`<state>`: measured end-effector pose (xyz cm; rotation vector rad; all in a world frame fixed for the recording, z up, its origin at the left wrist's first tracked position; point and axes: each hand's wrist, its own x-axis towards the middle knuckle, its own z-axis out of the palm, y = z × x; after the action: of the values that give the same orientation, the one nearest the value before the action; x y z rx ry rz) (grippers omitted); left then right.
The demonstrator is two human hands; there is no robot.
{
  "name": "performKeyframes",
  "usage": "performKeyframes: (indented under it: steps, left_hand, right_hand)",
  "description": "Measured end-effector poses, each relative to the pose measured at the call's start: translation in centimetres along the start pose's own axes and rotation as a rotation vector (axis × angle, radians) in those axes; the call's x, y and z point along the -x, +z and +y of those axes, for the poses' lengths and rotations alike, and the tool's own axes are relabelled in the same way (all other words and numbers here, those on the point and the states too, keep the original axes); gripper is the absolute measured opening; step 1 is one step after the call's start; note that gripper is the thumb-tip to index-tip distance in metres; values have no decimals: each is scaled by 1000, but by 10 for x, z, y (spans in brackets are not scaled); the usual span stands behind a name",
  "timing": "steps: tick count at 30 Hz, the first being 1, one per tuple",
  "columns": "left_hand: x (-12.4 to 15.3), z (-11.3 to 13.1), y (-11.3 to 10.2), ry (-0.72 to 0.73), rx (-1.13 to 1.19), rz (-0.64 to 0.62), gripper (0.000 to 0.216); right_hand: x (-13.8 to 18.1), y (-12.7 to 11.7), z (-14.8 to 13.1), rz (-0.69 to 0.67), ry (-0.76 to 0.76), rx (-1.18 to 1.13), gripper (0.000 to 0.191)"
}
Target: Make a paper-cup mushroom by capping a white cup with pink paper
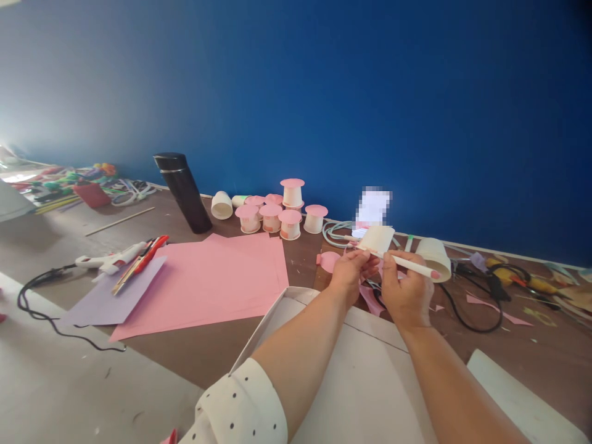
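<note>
My left hand (350, 275) pinches the near edge of a white paper cup (377, 238) that lies tipped on its side. My right hand (407, 296) is closed around a white marker-like stick (416, 266) with a pink end. The stick's other end points at the cup's rim, close to my left fingertips; whether it touches cannot be made out. Just left of my left hand lies a pink paper disc (328, 261). Another white cup (433, 258) rests on its side beyond my right hand.
Several cups with pink disc tops (290, 217) stand along the blue wall near a black flask (182, 192). Pink sheets (217, 280), a red cutter (141, 262) and a white glue gun (111, 259) lie to the left. A phone-like bright screen (372, 208) leans behind the cup.
</note>
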<state>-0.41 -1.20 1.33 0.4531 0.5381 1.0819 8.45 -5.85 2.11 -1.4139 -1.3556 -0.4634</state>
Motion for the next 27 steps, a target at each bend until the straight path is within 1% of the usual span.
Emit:
performKeyframes:
  steps: [6,13,20,27]
  left_hand:
    - [-2,-2,-1,-5,7,5,6]
    - [-1,1,-2,1,58,1,4]
    - [1,2,-1,-39,85,-29,5]
    - [2,2,0,-26,67,-27,3]
  right_hand:
    - [0,0,0,9,2,-16,13]
    - [2,0,0,49,47,14,17]
    - [2,1,0,28,39,0,17]
    - [2,-1,-3,6,37,-13,16]
